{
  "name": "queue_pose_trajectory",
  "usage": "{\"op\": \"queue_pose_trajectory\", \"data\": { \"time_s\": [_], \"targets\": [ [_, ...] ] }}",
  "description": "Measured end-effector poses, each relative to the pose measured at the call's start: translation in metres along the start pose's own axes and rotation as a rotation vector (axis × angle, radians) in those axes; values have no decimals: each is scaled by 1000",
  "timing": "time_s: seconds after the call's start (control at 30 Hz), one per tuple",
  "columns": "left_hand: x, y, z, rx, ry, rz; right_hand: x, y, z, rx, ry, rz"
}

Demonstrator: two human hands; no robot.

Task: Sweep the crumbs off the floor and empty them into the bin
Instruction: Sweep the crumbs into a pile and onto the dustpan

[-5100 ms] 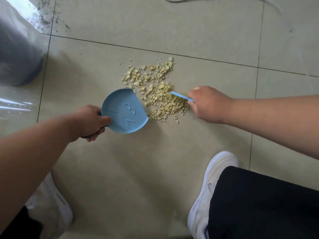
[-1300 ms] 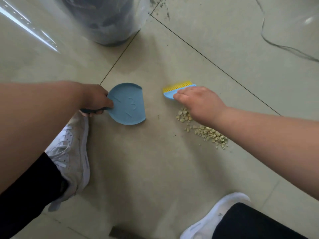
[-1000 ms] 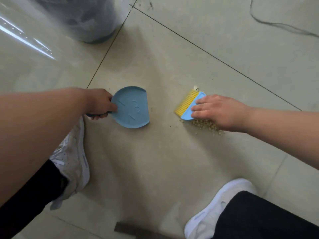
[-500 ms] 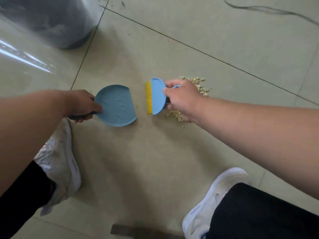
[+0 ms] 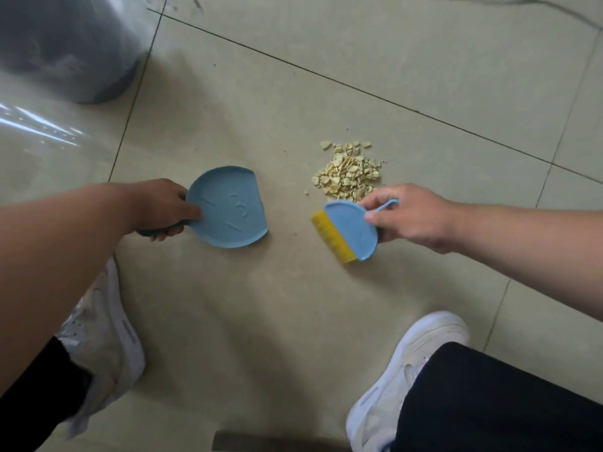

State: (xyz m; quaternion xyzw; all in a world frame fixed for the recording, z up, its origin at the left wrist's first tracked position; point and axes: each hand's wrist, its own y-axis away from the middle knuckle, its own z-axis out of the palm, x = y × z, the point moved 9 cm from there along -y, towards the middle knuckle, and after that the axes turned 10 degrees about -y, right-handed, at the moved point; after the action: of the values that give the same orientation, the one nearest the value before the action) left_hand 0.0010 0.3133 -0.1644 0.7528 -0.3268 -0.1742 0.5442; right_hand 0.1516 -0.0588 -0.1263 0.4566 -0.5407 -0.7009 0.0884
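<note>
From the head camera I see both of my hands low over the tiled floor point(image 5: 408, 76). My left hand point(image 5: 163, 207) is closed around the dark handle of the blue dustpan point(image 5: 230, 207), thumb pressed on the pan's near rim; the pan rests on the tile with its straight open edge turned toward the right and nothing in it that I can make out. My right hand point(image 5: 411, 213) pinches the small blue brush point(image 5: 350, 228) between thumb and fingers, its yellow bristles point(image 5: 331, 236) pointing down and to the left, toward the dustpan. The crumbs point(image 5: 347, 172) lie in one pale yellow heap on the floor, just beyond the brush and my right fingertips, up and to the right of the dustpan and well apart from its open edge. The bin point(image 5: 65, 47), dark and wrapped in clear plastic film, stands at the upper left, beyond my left arm. My two white shoes point(image 5: 411, 363) sit at the bottom corners, the left one partly behind my forearm.
</note>
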Motion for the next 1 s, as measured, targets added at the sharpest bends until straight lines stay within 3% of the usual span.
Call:
{"op": "queue_pose_trajectory", "data": {
  "time_s": [0.1,0.2,0.4,0.53,0.63,0.73,0.9,1.0],
  "targets": [
    [7,0,-1,12,-14,10,16,5,30,-182,235,63],
    [12,2,2,26,-27,16,10,-9,39,-190,547,-46],
    [14,3,12,14,-30,9,-36,-32,-14,-58,517,-72],
    [20,2,12,7,-48,14,-42,-24,-30,-214,556,-1],
    [26,1,12,1,-53,29,-22,-13,-26,-407,1002,64],
    [31,1,13,-2,-68,45,-8,-13,-22,-452,1350,91],
    [34,1,19,-12,-55,33,-68,-35,-22,-294,1315,-81],
    [37,2,20,-14,-53,37,-92,-34,-28,-314,1120,-6]
  ]
}}
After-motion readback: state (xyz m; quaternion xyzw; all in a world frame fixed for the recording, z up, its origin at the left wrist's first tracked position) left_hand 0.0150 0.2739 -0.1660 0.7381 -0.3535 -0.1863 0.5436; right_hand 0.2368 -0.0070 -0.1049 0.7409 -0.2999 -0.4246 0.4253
